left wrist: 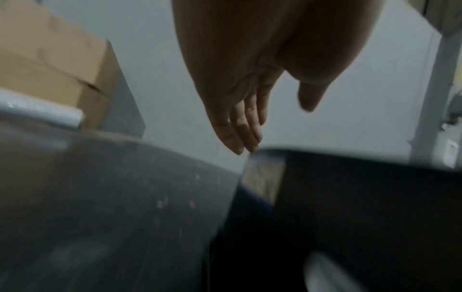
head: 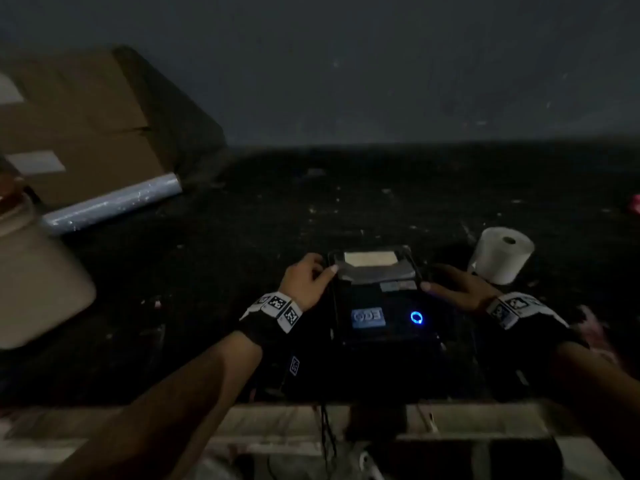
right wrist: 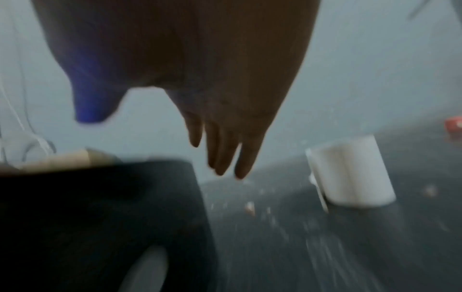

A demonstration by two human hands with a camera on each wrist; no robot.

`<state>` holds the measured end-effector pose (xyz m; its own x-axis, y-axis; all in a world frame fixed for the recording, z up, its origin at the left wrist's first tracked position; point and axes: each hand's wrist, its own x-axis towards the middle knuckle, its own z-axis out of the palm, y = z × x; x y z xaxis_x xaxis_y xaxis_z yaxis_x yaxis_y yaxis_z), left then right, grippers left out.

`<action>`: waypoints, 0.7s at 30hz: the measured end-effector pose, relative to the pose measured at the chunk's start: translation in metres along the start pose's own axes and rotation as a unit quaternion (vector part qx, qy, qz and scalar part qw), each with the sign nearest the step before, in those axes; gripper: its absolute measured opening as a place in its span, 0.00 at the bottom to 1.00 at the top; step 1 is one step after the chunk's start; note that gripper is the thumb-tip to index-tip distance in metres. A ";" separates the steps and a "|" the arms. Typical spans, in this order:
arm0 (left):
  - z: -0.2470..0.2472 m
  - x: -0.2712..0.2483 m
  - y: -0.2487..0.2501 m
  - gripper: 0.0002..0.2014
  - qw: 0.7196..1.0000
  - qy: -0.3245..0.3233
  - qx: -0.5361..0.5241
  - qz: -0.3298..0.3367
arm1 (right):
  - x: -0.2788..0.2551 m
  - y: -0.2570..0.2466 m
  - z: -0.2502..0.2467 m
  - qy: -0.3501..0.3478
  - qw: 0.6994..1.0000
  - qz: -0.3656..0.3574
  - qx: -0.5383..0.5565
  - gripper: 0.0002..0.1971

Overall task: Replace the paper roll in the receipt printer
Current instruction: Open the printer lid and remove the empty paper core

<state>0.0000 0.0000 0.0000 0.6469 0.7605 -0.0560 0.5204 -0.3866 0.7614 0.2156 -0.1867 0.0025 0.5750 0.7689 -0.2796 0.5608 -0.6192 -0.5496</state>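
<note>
The printer [head: 375, 299] sits at the near edge of the table [head: 242, 237], about midway along it, where both hands can flank it. The left hand [head: 306, 280] lies against its left side with the thumb laid over the rear lid; the right hand [head: 457, 285] lies against its right side, thumb on the top face. Both grips are released: in the wrist views the fingers [left wrist: 240, 126] of the left and the fingers [right wrist: 225, 150] of the right are straight and together, holding nothing. Placed this way, they probably steady the body or feel for a lid catch, though the dim, blurred views leave that unsure.

The printer is a black, smooth, boxy shell with rounded corners, a blue glowing ring and a pale label on top. In its rear bay lies a pale strip, seemingly paper. The new roll [head: 502, 254] stands on end just right of the printer, near the right hand: a white, matte cylinder with a hollow core. The table is dark and speckled with crumbs.
</note>
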 end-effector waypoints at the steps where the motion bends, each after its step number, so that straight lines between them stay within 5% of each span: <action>1: 0.005 -0.002 -0.003 0.25 1.000 -0.017 0.005 -0.003 | -0.003 0.000 0.006 -0.009 1.000 -0.002 0.018 0.35; 6: 0.022 -0.025 -0.016 0.28 0.997 -0.071 0.028 -0.017 | -0.015 0.008 0.036 -0.021 0.995 0.007 0.093 0.37; 12: 0.034 -0.048 -0.034 0.32 0.992 -0.123 0.007 0.013 | -0.024 0.026 0.055 -0.035 0.993 0.031 0.107 0.62; 16: 0.036 -0.063 -0.033 0.43 0.987 -0.157 0.033 0.018 | -0.037 0.020 0.053 -0.042 0.997 0.001 0.066 0.51; 21: 0.041 -0.075 -0.025 0.43 0.990 -0.125 0.062 0.004 | -0.046 0.013 0.049 -0.037 0.999 -0.022 0.011 0.44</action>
<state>-0.0387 -0.0690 -0.0416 0.7606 0.6109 -0.2198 0.5691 -0.4644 0.6786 0.1671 -0.2223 -0.0300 0.5038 0.8058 -0.3113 0.5709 -0.5811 -0.5800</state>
